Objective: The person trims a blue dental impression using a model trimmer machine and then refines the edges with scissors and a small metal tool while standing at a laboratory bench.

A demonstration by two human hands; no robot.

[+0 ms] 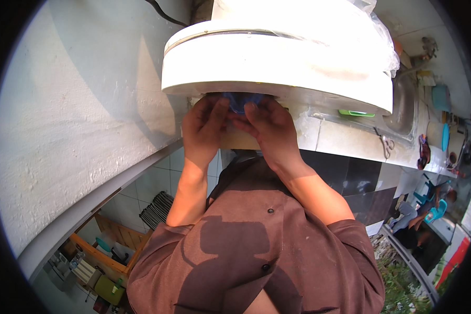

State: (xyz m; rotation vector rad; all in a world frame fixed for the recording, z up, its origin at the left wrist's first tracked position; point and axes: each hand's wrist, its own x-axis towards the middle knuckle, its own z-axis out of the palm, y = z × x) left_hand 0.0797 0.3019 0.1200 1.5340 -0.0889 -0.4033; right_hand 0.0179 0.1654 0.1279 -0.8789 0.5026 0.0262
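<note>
A blue thing (242, 100), perhaps cloth or thin plastic, sits between my two hands, just below the lower edge of a large white rounded appliance (277, 65). My left hand (206, 124) closes on its left side, with the thumb pointing up against it. From the right, my right hand (273, 125) grips it with bent fingers and thumb. Both hands are close together and nearly touch. The far part of the blue thing and some fingertips are hidden under the appliance's overhang, so its exact kind does not show.
A pale wall (89, 89) runs along the left. On the tiled counter (345, 137) at right lie scissors (386, 143) and a green tray-like item (356, 113), beside a metal sink (403, 102). Clear plastic (384, 44) drapes the appliance. Another person (407, 215) is far off at lower right.
</note>
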